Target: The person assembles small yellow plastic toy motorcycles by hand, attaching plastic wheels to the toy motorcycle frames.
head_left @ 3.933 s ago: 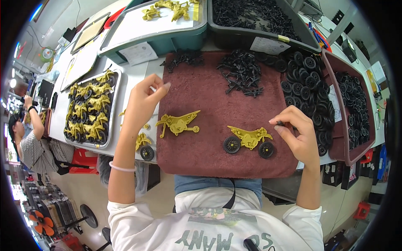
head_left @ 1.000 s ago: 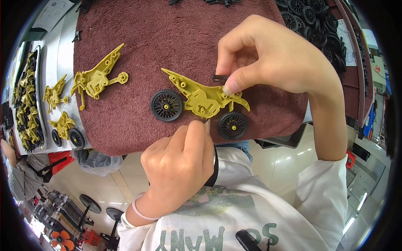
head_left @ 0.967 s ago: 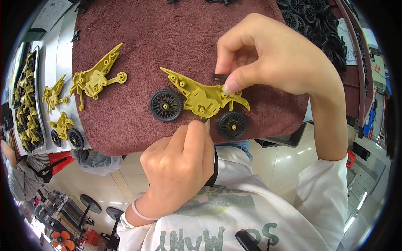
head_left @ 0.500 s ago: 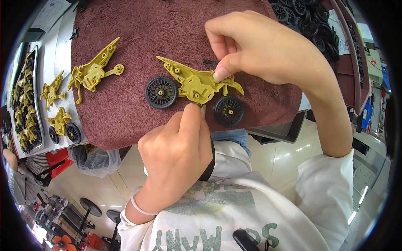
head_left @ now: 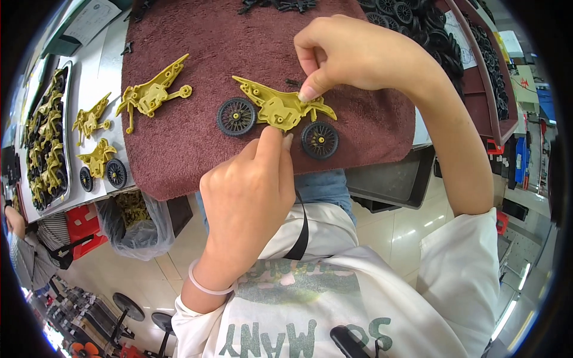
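A yellow plastic toy motorcycle frame (head_left: 279, 108) with two black spoked wheels (head_left: 236, 116) lies on a dark red towel (head_left: 227, 53). My right hand (head_left: 346, 53) pinches the frame's upper rear part with thumb and forefinger, beside a small black part. My left hand (head_left: 248, 191) presses its fingertips against the frame's lower edge between the wheels. A bare yellow frame (head_left: 152, 92) without wheels lies on the towel to the left.
Two more yellow frames (head_left: 95, 158) lie on the white table left of the towel, one with wheels. A tray (head_left: 45, 143) of finished yellow motorcycles stands at far left. Black wheels (head_left: 418, 18) fill bins at the top right. Another person (head_left: 24, 250) sits at lower left.
I have leaned in close since the earliest frame. Both hands now work on the wheeled frame, which has shifted slightly up and left over the last second.
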Available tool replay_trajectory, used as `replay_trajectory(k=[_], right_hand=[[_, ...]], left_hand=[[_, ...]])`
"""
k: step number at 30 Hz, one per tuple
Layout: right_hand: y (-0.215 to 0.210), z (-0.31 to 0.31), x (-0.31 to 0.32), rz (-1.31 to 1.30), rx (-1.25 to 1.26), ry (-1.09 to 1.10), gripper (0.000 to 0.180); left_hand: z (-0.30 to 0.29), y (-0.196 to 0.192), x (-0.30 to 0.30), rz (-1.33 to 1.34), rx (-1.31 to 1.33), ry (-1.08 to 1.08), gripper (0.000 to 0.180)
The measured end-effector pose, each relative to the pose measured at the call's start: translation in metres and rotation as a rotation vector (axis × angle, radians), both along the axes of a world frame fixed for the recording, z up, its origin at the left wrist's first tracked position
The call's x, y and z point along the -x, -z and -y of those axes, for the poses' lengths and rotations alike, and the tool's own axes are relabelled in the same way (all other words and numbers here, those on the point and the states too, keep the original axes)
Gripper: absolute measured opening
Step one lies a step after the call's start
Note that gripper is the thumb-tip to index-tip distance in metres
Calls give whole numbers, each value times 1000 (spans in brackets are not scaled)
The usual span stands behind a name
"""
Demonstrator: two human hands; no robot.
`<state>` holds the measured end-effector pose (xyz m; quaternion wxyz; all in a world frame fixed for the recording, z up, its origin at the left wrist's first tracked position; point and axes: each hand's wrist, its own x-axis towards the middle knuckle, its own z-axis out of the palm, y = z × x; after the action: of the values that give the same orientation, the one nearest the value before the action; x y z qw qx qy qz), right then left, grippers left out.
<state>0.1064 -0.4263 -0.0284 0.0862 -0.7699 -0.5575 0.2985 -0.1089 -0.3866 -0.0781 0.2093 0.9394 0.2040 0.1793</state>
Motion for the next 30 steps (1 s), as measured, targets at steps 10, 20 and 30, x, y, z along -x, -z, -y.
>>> replay_trajectory(k=[10,20,30], right_hand=[[2,3,-10,-283,-135,-37,18],[-11,-65,21,-104,-417,-185,22],[12,-135,90,204,-437,-522,36]], left_hand=[[-8,-6,20,5,279,41,26],[-30,11,1,279,-139,286,30],[-30,24,-1,318,-155,298,24]])
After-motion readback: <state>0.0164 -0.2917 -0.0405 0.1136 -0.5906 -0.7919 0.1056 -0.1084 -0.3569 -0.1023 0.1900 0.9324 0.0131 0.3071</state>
